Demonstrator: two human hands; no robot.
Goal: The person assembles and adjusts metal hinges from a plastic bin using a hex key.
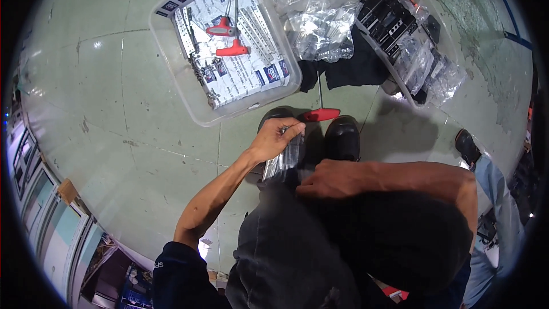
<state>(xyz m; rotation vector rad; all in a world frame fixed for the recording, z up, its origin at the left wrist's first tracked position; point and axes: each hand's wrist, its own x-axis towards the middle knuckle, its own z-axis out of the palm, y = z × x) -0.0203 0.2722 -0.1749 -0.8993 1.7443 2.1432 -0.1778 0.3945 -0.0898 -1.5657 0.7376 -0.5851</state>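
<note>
My left hand pinches the upper end of a shiny clear plastic bag, which looks to hold silvery metal pieces. The bag hangs over my left shoe, above my knees. Close to its lower end, my right hand is closed, its fingers curled and slightly blurred; what they grip is hidden. Just beyond my left hand, a red T-handle hex key lies between my shoes, its shaft pointing away from me.
Ahead to the left stands a clear plastic bin with metal strips, small hardware and red-handled T-keys. Clear bags lie right of it. Farther right is another bin of black parts. A person's leg is at the right.
</note>
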